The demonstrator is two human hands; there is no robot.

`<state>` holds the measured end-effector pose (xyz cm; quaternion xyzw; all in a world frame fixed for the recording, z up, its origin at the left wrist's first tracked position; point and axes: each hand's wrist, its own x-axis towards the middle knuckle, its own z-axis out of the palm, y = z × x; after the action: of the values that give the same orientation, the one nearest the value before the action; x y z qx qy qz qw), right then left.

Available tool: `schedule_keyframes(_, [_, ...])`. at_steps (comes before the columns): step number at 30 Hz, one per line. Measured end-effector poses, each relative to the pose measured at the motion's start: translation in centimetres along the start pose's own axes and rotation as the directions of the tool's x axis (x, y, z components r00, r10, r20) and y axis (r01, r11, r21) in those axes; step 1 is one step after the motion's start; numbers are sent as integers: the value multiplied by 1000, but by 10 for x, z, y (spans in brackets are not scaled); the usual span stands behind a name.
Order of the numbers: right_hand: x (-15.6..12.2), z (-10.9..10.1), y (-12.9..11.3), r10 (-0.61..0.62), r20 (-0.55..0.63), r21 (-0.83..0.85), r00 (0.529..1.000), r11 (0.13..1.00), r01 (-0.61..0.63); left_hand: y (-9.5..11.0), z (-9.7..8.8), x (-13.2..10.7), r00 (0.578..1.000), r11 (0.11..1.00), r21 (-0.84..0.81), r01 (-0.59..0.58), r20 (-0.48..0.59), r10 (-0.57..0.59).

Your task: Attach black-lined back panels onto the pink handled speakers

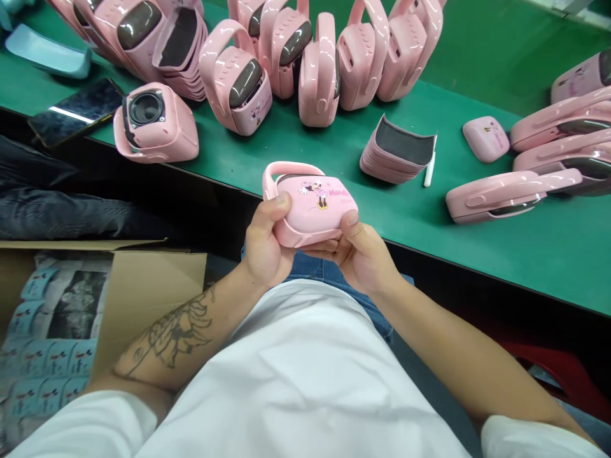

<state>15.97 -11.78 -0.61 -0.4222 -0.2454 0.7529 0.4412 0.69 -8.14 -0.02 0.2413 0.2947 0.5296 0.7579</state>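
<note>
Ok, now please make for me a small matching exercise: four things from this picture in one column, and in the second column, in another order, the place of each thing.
Things:
1. pink Minnie Mouse speaker
2. dark smartphone
3. white pen
4. blue printed sheets

Places:
A. inside the open cardboard box
B. on the green bench, beside a stack of pink shells
C. between the left hand and right hand
D. at the bench's left edge

Pairs: 1-C, 2-D, 3-B, 4-A

item: pink portable speaker (316, 208) | top: Minnie Mouse print (317, 192), dark window (294, 179) along far edge | handle: pink loop (281, 169), left end | pose: lifted, slightly tilted
</note>
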Motion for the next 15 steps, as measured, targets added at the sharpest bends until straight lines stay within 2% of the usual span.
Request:
schedule_keyframes(4, [6, -5, 1, 11, -2, -71, 1000, 997, -11, -5, -16, 0, 995, 994, 34, 101, 18, -102])
schedule_keyframes(6, [5, -8, -1, 14, -23, -87, 1000, 996, -16, -3, -24, -1, 997, 987, 139, 74, -18, -72])
schedule_keyframes(7, [4, -9, -3, 9, -45, -88, 999, 996, -13, 0, -27, -2, 999, 976, 218, 17, -35, -9])
schedule_keyframes(9, [0, -9, -5, 6, -80, -81, 997, 997, -13, 5, -28, -2, 989, 902, 411, -134, -6, 150])
schedule_keyframes(11, [-5, -9, -8, 34, -68, -88, 997, 995, -40, 11, -23, -2, 967, 766, 596, -240, 82, 239])
schedule_keyframes(13, [-10, -12, -13, 101, -19, -167, 995, 981, -102, 17, -16, 0, 963, 643, 722, -254, 128, 237])
schedule_keyframes(15, [-14, -18, -21, 160, -11, -379, 987, 913, -152, 20, -9, 3, 978, 615, 763, -199, 112, 177])
